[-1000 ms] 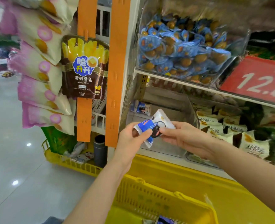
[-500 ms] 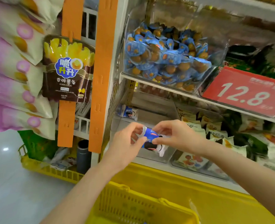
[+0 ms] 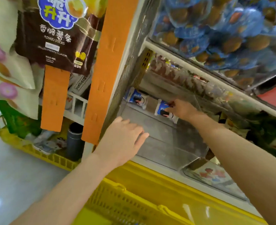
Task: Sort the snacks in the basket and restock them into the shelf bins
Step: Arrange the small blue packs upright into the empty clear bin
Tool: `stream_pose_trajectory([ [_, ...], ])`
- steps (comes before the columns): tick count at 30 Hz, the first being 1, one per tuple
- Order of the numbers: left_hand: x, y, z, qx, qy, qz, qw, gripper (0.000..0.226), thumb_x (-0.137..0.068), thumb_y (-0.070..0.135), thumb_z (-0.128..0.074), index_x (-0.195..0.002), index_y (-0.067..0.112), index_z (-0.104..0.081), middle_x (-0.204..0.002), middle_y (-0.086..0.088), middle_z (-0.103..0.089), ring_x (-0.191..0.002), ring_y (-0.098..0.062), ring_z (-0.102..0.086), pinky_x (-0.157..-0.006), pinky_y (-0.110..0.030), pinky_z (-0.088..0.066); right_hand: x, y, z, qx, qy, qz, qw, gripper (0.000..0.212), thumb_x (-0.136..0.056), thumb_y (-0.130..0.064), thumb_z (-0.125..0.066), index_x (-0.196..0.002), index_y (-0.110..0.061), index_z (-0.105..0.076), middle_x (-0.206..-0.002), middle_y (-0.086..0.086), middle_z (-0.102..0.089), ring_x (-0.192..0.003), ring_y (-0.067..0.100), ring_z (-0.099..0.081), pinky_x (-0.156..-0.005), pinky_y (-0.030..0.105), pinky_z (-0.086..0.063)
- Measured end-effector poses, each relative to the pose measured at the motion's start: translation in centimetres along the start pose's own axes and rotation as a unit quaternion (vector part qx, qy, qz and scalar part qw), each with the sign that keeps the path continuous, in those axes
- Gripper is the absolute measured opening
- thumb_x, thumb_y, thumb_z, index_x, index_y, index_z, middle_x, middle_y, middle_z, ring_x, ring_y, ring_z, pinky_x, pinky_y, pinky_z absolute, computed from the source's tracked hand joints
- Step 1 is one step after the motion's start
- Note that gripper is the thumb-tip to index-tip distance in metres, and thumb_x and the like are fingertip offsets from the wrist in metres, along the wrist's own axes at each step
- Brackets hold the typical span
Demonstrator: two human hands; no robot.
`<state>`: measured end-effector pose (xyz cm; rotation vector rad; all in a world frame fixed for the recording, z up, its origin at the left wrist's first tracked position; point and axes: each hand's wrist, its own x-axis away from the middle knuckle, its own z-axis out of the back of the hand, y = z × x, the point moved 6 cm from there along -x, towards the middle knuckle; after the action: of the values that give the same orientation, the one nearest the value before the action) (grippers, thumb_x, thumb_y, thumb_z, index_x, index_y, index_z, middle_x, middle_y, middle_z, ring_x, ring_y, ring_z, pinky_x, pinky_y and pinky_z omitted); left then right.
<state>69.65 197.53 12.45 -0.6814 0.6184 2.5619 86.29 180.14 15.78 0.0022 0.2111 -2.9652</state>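
The white metal shelf (image 3: 174,58) carries an upper clear plastic bin (image 3: 156,26) heaped with blue-wrapped brown snacks (image 3: 223,34). On the tier beneath, a lower clear plastic bin (image 3: 158,140) holds two blue-and-white snack packets (image 3: 136,99) at its back.

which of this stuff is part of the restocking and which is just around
In the job: right hand pinching the blue-white packet, clear bin, matching packet already inside, yellow basket, left hand.
Just around: potato sticks bag, dark flask, blue-wrapped snacks in the upper bin, red price sign.
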Motion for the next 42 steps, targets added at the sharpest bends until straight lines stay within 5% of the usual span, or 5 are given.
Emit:
stream_pose_trajectory([
  [19, -0.4, -1.6, -0.4, -0.003, 0.021, -0.052, 0.998, 0.04, -0.098, 0.033, -0.027, -0.09, 0.021, -0.065, -0.081, 0.005, -0.064, -0.074, -0.013, -0.054, -0.074, -0.03, -0.037, -5.1, 1.6, -2.7, 0.197, 0.114, -0.037, 0.973, 0.039, -0.088, -0.014, -0.061, -0.125, -0.006, -0.05, -0.128, 0.019, -0.048, -0.113, 0.035, -0.05, -0.097, 0.042, -0.042],
  [23, -0.5, -1.4, -0.4, -0.005, 0.009, -0.042, 0.999, 0.041, -0.098, 0.034, -0.026, -0.091, 0.022, -0.064, -0.083, 0.006, -0.063, -0.076, -0.013, -0.054, -0.075, -0.031, -0.038, -5.1, 1.4, -2.4, 0.179, 0.081, -0.04, 0.98, 0.025, -0.092, -0.016, -0.055, -0.115, -0.005, -0.056, -0.118, 0.019, -0.057, -0.105, 0.034, -0.055, -0.091, 0.039, -0.044],
  [29, -0.4, -1.2, -0.4, -0.031, -0.018, -0.031, 0.999, 0.046, -0.098, 0.036, -0.02, -0.094, 0.022, -0.064, -0.086, 0.007, -0.063, -0.079, -0.013, -0.054, -0.078, -0.03, -0.036, -3.0, -0.8, -2.1, 0.151, 0.045, -0.001, 0.987, 0.041, -0.094, -0.022, -0.053, -0.129, -0.003, -0.046, -0.128, 0.021, -0.051, -0.113, 0.035, -0.05, -0.09, 0.036, -0.041],
  [37, 0.4, 0.0, 0.2, -0.024, -0.018, 0.056, 0.998, 0.032, -0.098, 0.029, -0.03, -0.113, 0.02, -0.057, -0.11, 0.002, -0.058, -0.105, -0.014, -0.046, -0.097, -0.028, -0.029, 10.5, -4.8, 0.2, -0.094, 0.107, 0.125, 0.982, 0.032, -0.097, -0.04, -0.038, -0.121, -0.023, -0.05, -0.109, 0.002, -0.065, -0.096, 0.018, -0.062, -0.08, 0.036, -0.05],
  [42, 2.8, 2.6, 0.1, 0.001, 0.004, 0.078, 0.997, 0.034, -0.096, 0.021, -0.042, -0.129, 0.016, -0.049, -0.132, -0.002, -0.049, -0.128, -0.017, -0.039, -0.108, -0.03, -0.028, 19.3, -3.1, -2.7, -0.035, 0.058, 0.186, 0.98, 0.044, -0.097, -0.039, -0.035, -0.138, -0.023, -0.039, -0.141, -0.002, -0.045, -0.131, 0.012, -0.041, -0.11, 0.026, -0.028],
])
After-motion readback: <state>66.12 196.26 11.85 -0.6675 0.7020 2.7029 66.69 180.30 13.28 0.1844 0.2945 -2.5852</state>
